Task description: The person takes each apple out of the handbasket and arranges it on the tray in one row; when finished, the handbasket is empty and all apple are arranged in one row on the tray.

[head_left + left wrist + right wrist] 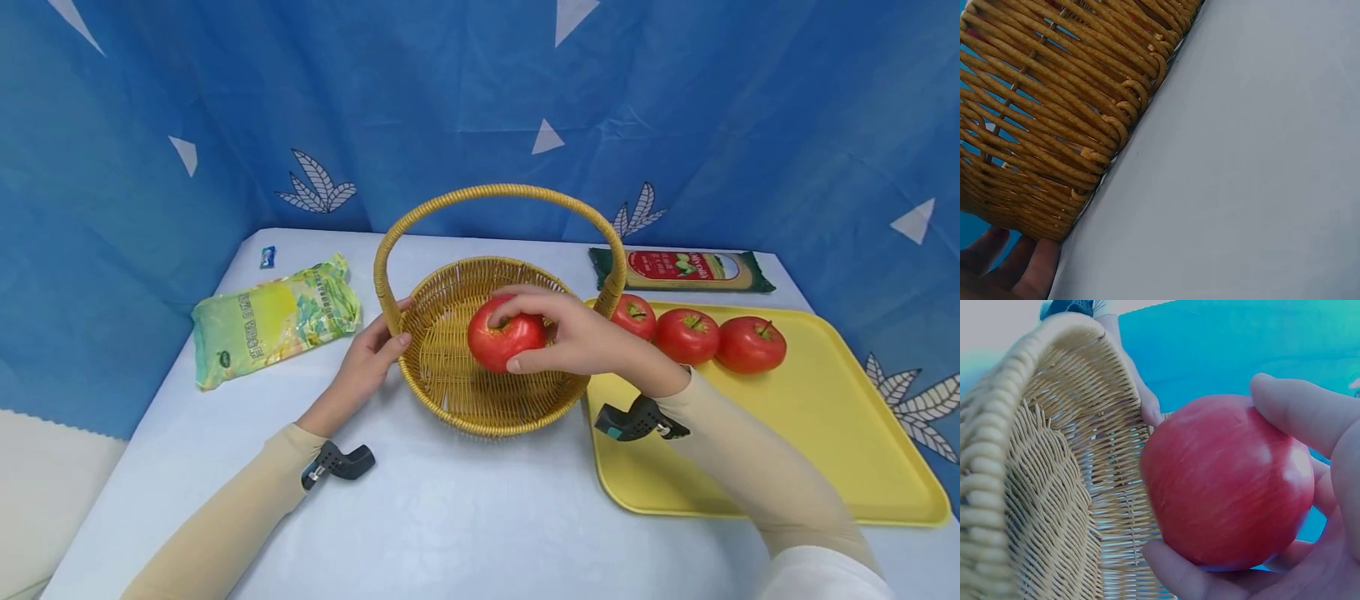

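Note:
A red apple [501,340] is in my right hand [577,333], thumb and fingers curled round it, over the opening of a round woven basket [457,392]. In the right wrist view the apple [1229,481] hangs beside the basket's inner wall [1054,506]. My left hand [371,354] holds the basket's left side near the foot of its arched handle [501,191], its thumb at the rim. From the left wrist view, fingertips [1038,265] touch the outside of the woven wall [1041,112]. The basket's visible floor is bare.
Right of the basket lies a yellow tray [787,442] with three red apples [750,344] along its far left part. Behind it is a red-and-green packet [682,269]. A green-yellow bag [277,321] and a small blue wrapper [267,257] lie left, before a blue curtain [465,108].

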`<state>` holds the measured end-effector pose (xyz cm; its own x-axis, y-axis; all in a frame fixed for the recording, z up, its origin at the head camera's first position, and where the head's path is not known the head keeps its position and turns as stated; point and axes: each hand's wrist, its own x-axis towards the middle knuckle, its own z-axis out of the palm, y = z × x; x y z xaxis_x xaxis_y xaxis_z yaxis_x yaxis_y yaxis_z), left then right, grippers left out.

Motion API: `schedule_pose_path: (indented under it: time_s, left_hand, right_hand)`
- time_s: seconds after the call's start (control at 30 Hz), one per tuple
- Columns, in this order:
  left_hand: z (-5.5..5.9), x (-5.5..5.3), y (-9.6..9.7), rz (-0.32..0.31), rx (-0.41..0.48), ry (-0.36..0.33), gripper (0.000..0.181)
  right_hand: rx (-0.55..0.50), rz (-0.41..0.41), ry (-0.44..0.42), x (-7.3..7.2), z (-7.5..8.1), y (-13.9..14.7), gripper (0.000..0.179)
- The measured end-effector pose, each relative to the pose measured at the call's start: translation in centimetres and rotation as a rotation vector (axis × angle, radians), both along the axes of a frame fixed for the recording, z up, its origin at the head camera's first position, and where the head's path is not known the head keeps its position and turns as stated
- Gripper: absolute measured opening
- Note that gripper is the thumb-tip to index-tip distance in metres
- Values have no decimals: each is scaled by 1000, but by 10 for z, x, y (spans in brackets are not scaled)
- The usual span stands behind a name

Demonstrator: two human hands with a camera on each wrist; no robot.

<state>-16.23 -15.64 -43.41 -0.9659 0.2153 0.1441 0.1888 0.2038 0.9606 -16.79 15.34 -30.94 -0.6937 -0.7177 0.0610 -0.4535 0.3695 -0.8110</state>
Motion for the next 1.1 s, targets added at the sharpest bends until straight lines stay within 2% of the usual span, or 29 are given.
schedule_pose_path:
  time_s: [0.43,0.67,0.87,1.1]
  left_hand:
    - [1,-1,3,-14,-20,-2,54]
    - [-2,-1,-1,5,-13,-4,53]
    - [-3,0,0,-9,13,7,54]
    - [-1,0,-1,-1,3,4,54]
  right_hand:
    - [-25,-74,14,33,8,52,43]
    - [-5,-156,78,54,11,92,49]
    - [-85,-205,126,68,2,134,57]
    - [-171,-296,143,74,-1,180,62]
